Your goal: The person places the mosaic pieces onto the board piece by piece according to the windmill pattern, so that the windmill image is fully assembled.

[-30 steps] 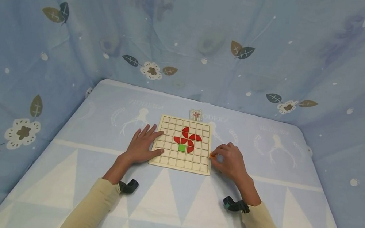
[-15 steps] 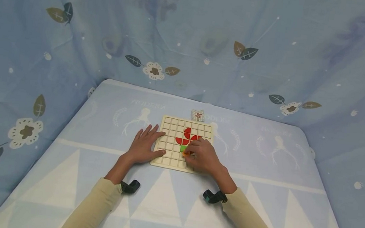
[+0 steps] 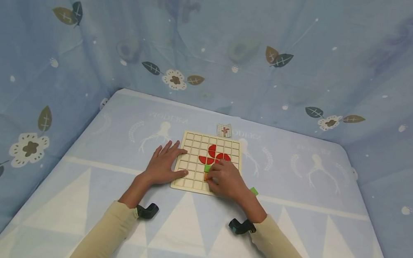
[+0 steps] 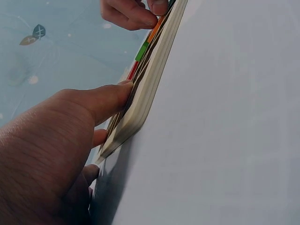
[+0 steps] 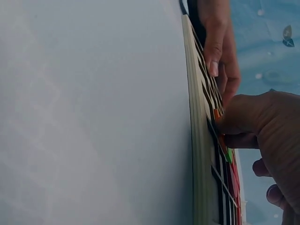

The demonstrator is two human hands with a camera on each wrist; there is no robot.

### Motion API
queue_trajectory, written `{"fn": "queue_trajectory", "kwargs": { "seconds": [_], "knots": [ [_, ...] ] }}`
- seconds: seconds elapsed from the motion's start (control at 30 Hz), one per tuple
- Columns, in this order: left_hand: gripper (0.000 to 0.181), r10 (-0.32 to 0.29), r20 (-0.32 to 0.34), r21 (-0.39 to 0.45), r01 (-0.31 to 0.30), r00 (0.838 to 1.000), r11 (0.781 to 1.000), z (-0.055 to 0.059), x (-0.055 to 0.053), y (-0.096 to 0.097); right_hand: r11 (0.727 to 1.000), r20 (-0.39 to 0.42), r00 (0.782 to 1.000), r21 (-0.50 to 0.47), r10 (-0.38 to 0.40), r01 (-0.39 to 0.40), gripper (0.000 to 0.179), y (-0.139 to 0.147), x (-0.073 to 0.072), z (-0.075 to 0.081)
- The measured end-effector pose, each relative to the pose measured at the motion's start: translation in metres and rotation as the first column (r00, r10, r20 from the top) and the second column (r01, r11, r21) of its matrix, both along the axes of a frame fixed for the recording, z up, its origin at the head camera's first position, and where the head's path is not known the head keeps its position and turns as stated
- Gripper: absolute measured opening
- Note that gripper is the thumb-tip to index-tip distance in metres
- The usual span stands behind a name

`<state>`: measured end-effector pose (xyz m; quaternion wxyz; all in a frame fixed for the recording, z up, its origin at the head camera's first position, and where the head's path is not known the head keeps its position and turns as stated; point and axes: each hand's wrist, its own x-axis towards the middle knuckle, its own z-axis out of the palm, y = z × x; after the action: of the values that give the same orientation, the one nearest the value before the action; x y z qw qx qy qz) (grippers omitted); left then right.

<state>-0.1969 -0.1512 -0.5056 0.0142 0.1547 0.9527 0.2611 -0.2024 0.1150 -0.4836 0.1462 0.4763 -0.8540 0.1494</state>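
A wooden grid board (image 3: 193,143) lies on the table, with quarter-round red tiles (image 3: 212,150) forming a pinwheel and a green square tile (image 3: 207,168) just below it. My left hand (image 3: 161,166) rests on the board's left edge, fingers spread and thumb on the near-left squares. Thumb and forefinger of my right hand (image 3: 227,180) pinch an orange tile (image 5: 216,114) down at the squares right below the green one. In the head view, that hand covers the lower right of the board and most of the orange tile.
Just behind the board's far edge lies a small card (image 3: 224,130) printed with a red pinwheel on a grid. A loose green tile (image 3: 254,190) shows beside my right wrist, right of the board. Patterned blue cloth (image 3: 211,83) hangs around the table.
My right hand has carried the orange tile left from the board's right edge to the square below the green tile. A loose green tile now shows beside that wrist. My left hand stays put.
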Motion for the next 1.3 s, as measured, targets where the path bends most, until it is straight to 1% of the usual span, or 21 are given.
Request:
{"fn": "queue_trajectory", "kwargs": {
  "seconds": [0.07,0.17,0.33,0.4,0.5,0.6,0.7,0.73,0.8,0.87,0.93,1.0,1.03,1.07,1.1,1.17,1.23,1.3],
  "knots": [
    [0.070,0.001,-0.005,0.005,-0.001,1.000,1.000,0.000,0.000,0.000,1.000,-0.007,1.000,-0.003,0.001,-0.001,0.004,0.000,0.001,0.000],
    [0.070,0.002,-0.010,0.009,-0.002,1.000,1.000,0.000,0.000,0.000,1.000,0.000,1.000,-0.005,-0.017,0.017,0.004,0.001,0.003,-0.001],
    [0.071,-0.001,-0.006,0.010,0.001,1.000,1.000,0.000,0.001,0.001,0.996,0.051,0.996,-0.050,-0.072,0.074,0.004,0.009,0.011,0.001],
    [0.071,-0.004,-0.007,0.014,0.004,1.000,1.000,-0.001,0.001,0.001,0.992,0.074,0.992,-0.073,-0.102,0.108,0.005,0.016,0.015,0.002],
    [0.071,-0.007,-0.006,0.016,0.007,1.000,1.000,0.000,0.001,0.001,0.984,0.101,0.983,-0.081,-0.151,0.159,0.006,0.031,0.019,0.005],
    [0.070,-0.006,-0.007,0.018,0.006,1.000,1.000,0.002,0.002,0.001,0.977,0.090,0.978,-0.083,-0.189,0.196,0.007,0.046,0.022,0.004],
    [0.071,-0.003,-0.014,0.017,0.003,1.000,1.000,0.001,0.002,0.000,0.962,0.076,0.964,-0.085,-0.254,0.260,0.012,0.062,0.026,0.001],
    [0.071,-0.002,-0.016,0.019,0.002,1.000,1.000,0.001,0.003,0.000,0.953,0.080,0.956,-0.086,-0.282,0.289,0.014,0.068,0.028,0.001],
    [0.071,-0.003,-0.015,0.013,0.003,1.000,1.000,0.000,0.002,0.000,0.927,0.107,0.928,-0.085,-0.356,0.365,0.018,0.077,0.034,0.001],
    [0.071,-0.005,-0.013,0.009,0.005,1.000,1.000,-0.001,0.002,0.000,0.887,0.137,0.884,-0.061,-0.447,0.458,0.020,0.085,0.041,0.002],
    [0.071,-0.004,-0.008,0.005,0.004,1.000,1.000,0.000,0.002,0.001,0.842,0.171,0.832,-0.019,-0.528,0.539,0.021,0.090,0.049,0.005],
    [0.071,0.002,-0.005,0.001,-0.002,1.000,1.000,0.000,0.002,0.001,0.805,0.205,0.785,0.033,-0.585,0.592,0.023,0.093,0.054,0.009],
    [0.071,0.005,-0.006,0.002,-0.005,1.000,1.000,0.000,0.002,0.001,0.792,0.225,0.764,0.061,-0.604,0.608,0.023,0.093,0.056,0.010],
    [0.071,0.008,-0.008,0.002,-0.008,1.000,1.000,0.000,0.002,0.000,0.784,0.246,0.750,0.080,-0.614,0.615,0.022,0.093,0.057,0.012],
    [0.071,0.009,-0.008,0.003,-0.009,1.000,1.000,0.001,0.002,0.000,0.779,0.264,0.738,0.095,-0.620,0.620,0.020,0.093,0.058,0.013],
    [0.071,0.009,-0.007,0.003,-0.009,1.000,1.000,0.001,0.002,0.000,0.776,0.290,0.728,0.103,-0.622,0.622,0.014,0.093,0.058,0.013],
    [0.071,0.001,-0.007,0.008,-0.001,1.000,1.000,0.001,0.002,0.001,0.779,0.285,0.732,0.101,-0.618,0.619,0.010,0.093,0.057,0.013],
    [0.071,-0.007,-0.003,0.009,0.007,1.000,1.000,0.000,0.002,0.001,0.784,0.252,0.747,0.087,-0.615,0.615,0.011,0.093,0.056,0.012]
  ]
}}
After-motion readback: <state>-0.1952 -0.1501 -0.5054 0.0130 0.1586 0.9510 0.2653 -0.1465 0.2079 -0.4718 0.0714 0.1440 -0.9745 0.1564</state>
